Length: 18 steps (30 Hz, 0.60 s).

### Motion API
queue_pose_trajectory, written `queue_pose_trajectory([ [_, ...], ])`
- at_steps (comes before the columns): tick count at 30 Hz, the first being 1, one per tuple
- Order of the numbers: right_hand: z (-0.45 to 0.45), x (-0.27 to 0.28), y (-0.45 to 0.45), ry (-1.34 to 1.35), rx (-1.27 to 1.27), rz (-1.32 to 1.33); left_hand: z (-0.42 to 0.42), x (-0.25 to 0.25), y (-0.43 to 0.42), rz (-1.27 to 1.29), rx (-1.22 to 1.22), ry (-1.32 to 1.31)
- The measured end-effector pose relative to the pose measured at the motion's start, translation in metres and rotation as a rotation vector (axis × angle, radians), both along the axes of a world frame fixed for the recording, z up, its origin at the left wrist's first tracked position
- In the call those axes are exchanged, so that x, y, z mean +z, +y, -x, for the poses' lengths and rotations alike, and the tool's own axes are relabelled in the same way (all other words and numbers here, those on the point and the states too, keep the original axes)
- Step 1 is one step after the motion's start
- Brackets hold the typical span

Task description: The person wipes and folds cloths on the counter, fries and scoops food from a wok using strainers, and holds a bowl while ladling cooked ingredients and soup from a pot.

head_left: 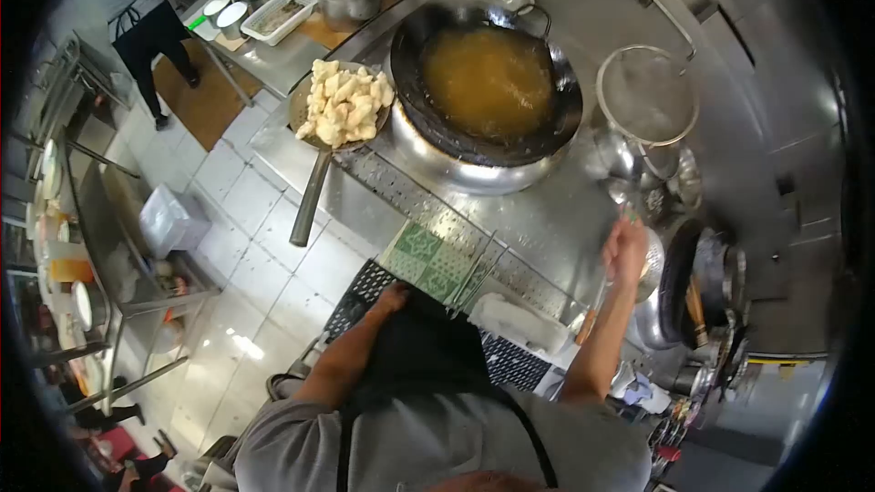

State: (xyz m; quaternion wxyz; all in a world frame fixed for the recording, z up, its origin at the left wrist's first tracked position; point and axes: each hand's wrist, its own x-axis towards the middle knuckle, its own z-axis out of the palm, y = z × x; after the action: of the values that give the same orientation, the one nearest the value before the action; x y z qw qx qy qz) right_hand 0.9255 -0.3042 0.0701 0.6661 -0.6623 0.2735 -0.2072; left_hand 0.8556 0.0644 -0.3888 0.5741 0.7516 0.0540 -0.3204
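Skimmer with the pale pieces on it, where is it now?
In the head view, the skimmer is at the upper left, just left of the black wok, its handle jutting past the counter's edge.

From where I stand, I count one wok point(416, 59) holding amber liquid, one skimmer point(313, 200) heaped with pale pieces point(344, 102) too jumbled to number, one large round sieve point(647, 96), four small round tubs point(232, 18), one rectangular tray point(293, 9) and two hands point(626, 251).

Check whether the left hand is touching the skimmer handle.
Apart. The head view shows the left hand by the apron, with floor tiles visible between it and the skimmer handle.
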Motion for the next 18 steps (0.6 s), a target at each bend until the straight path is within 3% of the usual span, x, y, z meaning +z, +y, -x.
queue_pose_trajectory([
  [1, -0.001, -0.002, 0.006, 0.001, 0.054, -0.016, -0.013, 0.031, -0.034, 0.164, 0.174, 0.239],
  [2, -0.002, -0.002, 0.012, 0.007, 0.104, -0.036, -0.021, 0.033, -0.059, 0.198, 0.172, 0.273],
  [8, -0.002, 0.011, 0.04, 0.058, 0.137, -0.019, -0.027, 0.005, -0.127, 0.102, 0.002, 0.183],
  [18, 0.007, 0.013, 0.027, 0.019, 0.114, -0.067, -0.027, -0.003, -0.138, -0.033, -0.109, 0.092],
])
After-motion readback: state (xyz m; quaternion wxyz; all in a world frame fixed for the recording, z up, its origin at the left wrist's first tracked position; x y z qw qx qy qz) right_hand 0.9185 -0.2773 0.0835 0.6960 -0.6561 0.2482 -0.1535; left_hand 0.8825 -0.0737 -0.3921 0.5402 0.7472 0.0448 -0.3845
